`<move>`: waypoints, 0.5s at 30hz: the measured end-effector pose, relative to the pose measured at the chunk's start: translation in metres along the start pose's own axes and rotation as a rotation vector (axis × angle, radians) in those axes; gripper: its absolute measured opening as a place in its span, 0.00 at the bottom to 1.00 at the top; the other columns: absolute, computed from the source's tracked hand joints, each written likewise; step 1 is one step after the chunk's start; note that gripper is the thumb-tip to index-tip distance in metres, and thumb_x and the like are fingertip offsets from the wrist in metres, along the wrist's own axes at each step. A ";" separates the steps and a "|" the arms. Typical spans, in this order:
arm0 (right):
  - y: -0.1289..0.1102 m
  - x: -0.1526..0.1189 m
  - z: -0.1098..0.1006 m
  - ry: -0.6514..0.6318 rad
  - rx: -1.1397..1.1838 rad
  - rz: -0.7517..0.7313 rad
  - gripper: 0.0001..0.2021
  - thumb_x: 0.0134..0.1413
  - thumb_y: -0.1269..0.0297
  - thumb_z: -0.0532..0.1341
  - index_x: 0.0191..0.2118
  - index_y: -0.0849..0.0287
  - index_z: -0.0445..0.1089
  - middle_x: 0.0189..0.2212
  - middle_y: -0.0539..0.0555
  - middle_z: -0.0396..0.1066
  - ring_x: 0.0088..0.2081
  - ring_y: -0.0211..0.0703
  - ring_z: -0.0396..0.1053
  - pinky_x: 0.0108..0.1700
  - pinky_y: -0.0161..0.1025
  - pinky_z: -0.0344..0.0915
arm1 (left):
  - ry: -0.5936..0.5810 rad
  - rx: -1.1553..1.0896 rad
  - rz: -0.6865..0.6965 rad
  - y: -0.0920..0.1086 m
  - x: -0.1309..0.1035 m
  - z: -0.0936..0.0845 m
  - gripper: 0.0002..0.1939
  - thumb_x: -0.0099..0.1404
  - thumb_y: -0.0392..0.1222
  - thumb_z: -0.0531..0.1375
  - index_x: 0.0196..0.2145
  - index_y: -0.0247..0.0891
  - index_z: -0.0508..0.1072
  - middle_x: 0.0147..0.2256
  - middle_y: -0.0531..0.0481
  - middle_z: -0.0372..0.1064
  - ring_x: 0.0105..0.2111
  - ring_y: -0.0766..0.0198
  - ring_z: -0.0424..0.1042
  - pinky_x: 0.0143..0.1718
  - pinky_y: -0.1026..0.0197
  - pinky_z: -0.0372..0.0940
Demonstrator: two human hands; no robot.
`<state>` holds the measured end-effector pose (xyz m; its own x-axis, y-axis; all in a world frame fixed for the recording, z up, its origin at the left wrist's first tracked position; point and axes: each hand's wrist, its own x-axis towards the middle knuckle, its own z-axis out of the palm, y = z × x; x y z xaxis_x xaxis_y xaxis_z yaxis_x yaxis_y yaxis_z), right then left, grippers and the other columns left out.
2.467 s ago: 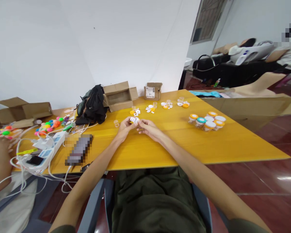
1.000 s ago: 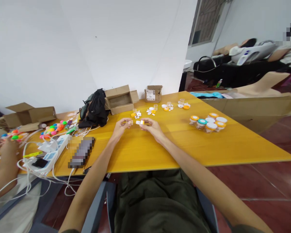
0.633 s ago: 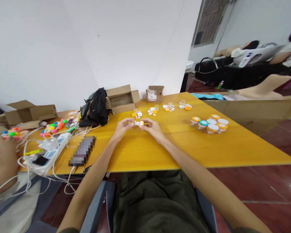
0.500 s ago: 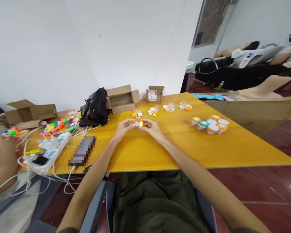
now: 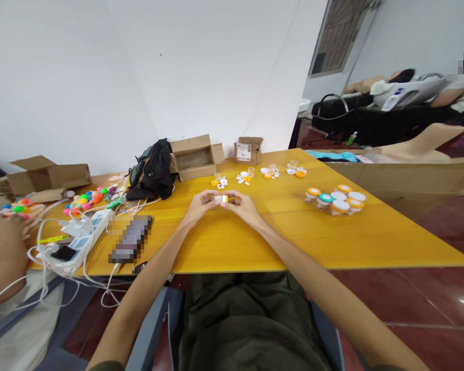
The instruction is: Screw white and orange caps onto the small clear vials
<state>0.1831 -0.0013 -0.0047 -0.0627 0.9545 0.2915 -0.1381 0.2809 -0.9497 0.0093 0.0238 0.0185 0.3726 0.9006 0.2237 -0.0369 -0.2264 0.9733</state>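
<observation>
Between my hands, above the yellow table [image 5: 232, 247], is a small clear jar [image 5: 217, 199] with white pieces inside and a white and orange lid [image 5: 224, 199]. My left hand [image 5: 200, 206] is closed round the jar end, and my right hand [image 5: 240, 206] grips the lid end. The jar lies on its side. Beyond the hands stand small groups of clear cups, orange and white rings and small white parts [image 5: 221, 182]. Several lidded jars [image 5: 339, 206] with orange, white and teal tops stand together on the right.
Open cardboard boxes [image 5: 195, 159] and a black bag [image 5: 152, 172] stand along the back. At left are a phone [image 5: 131, 239], a power strip [image 5: 88, 237], tangled cables and colourful balls [image 5: 87, 200]. Another person's arm [image 5: 10, 247] rests at the far left.
The jar and lid have turned slightly in my fingers, and more of the lid's orange shows. Both hands stay in nearly the same place.
</observation>
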 end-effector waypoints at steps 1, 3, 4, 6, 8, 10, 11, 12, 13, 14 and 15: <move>0.000 0.000 0.000 0.000 0.006 0.004 0.16 0.35 0.62 0.72 0.36 0.55 0.75 0.34 0.49 0.75 0.30 0.38 0.70 0.36 0.37 0.69 | 0.003 -0.001 0.004 0.000 0.000 0.000 0.21 0.45 0.48 0.74 0.36 0.37 0.78 0.39 0.46 0.77 0.40 0.58 0.75 0.47 0.55 0.67; 0.001 0.000 0.000 -0.002 0.022 0.014 0.16 0.36 0.61 0.72 0.36 0.55 0.75 0.33 0.49 0.75 0.31 0.38 0.71 0.37 0.37 0.70 | 0.001 -0.001 0.016 -0.001 0.000 0.000 0.21 0.45 0.48 0.74 0.36 0.37 0.78 0.39 0.45 0.77 0.40 0.58 0.75 0.47 0.56 0.67; 0.002 0.000 0.001 -0.002 0.031 0.018 0.16 0.36 0.61 0.72 0.36 0.55 0.75 0.33 0.49 0.75 0.31 0.39 0.71 0.37 0.38 0.70 | -0.005 0.000 0.023 -0.001 0.000 -0.001 0.21 0.46 0.47 0.73 0.37 0.37 0.78 0.39 0.45 0.77 0.40 0.58 0.75 0.47 0.56 0.67; 0.003 0.000 0.001 0.000 0.042 0.022 0.16 0.36 0.59 0.72 0.35 0.55 0.75 0.32 0.50 0.75 0.30 0.39 0.71 0.36 0.38 0.70 | -0.017 0.007 0.039 -0.001 0.001 -0.001 0.21 0.47 0.48 0.73 0.37 0.37 0.78 0.40 0.45 0.77 0.40 0.58 0.74 0.47 0.56 0.66; 0.003 0.001 0.001 0.002 0.043 0.020 0.17 0.35 0.58 0.72 0.35 0.56 0.74 0.31 0.50 0.75 0.31 0.40 0.70 0.35 0.38 0.70 | -0.023 0.014 0.054 -0.001 0.001 0.000 0.21 0.46 0.48 0.73 0.37 0.37 0.78 0.39 0.45 0.77 0.39 0.59 0.74 0.46 0.57 0.66; 0.002 0.001 0.001 0.008 0.034 0.015 0.17 0.34 0.57 0.72 0.34 0.56 0.74 0.30 0.50 0.75 0.30 0.40 0.70 0.35 0.38 0.69 | -0.019 0.019 0.066 -0.001 0.001 0.000 0.21 0.45 0.49 0.73 0.36 0.37 0.78 0.39 0.46 0.77 0.39 0.59 0.74 0.46 0.57 0.66; 0.002 0.001 0.002 0.012 0.024 0.009 0.18 0.33 0.57 0.72 0.34 0.56 0.73 0.30 0.50 0.75 0.30 0.40 0.70 0.35 0.38 0.69 | -0.016 0.020 0.069 -0.001 0.001 0.000 0.21 0.45 0.49 0.73 0.36 0.37 0.78 0.39 0.46 0.77 0.39 0.59 0.74 0.46 0.57 0.66; 0.001 0.001 0.002 0.016 0.013 0.000 0.18 0.32 0.58 0.72 0.33 0.56 0.73 0.30 0.50 0.75 0.30 0.39 0.70 0.35 0.38 0.69 | -0.011 0.021 0.070 -0.001 0.001 0.000 0.22 0.45 0.49 0.73 0.36 0.37 0.78 0.38 0.46 0.77 0.39 0.59 0.74 0.46 0.57 0.66; 0.001 0.001 0.002 0.020 -0.001 -0.011 0.18 0.32 0.58 0.72 0.33 0.56 0.73 0.31 0.49 0.75 0.30 0.39 0.70 0.35 0.38 0.69 | -0.007 0.023 0.067 -0.001 0.001 0.000 0.22 0.45 0.50 0.73 0.36 0.37 0.78 0.37 0.47 0.77 0.39 0.60 0.74 0.46 0.57 0.66; 0.001 0.001 0.002 0.023 -0.017 -0.024 0.18 0.32 0.58 0.72 0.33 0.56 0.73 0.31 0.49 0.75 0.30 0.40 0.71 0.36 0.38 0.69 | -0.004 0.026 0.063 -0.001 0.002 0.000 0.22 0.45 0.50 0.73 0.36 0.37 0.78 0.37 0.47 0.77 0.38 0.60 0.74 0.46 0.57 0.66; 0.000 0.001 0.002 0.024 -0.033 -0.037 0.17 0.32 0.58 0.72 0.33 0.56 0.72 0.31 0.49 0.75 0.30 0.40 0.71 0.36 0.38 0.69 | 0.000 0.030 0.057 -0.001 0.002 0.000 0.22 0.46 0.51 0.73 0.36 0.36 0.78 0.36 0.47 0.77 0.38 0.60 0.74 0.46 0.57 0.66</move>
<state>0.1807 -0.0007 -0.0044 -0.0347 0.9455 0.3239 -0.1073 0.3187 -0.9418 0.0102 0.0255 0.0176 0.3705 0.8860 0.2787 -0.0307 -0.2882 0.9571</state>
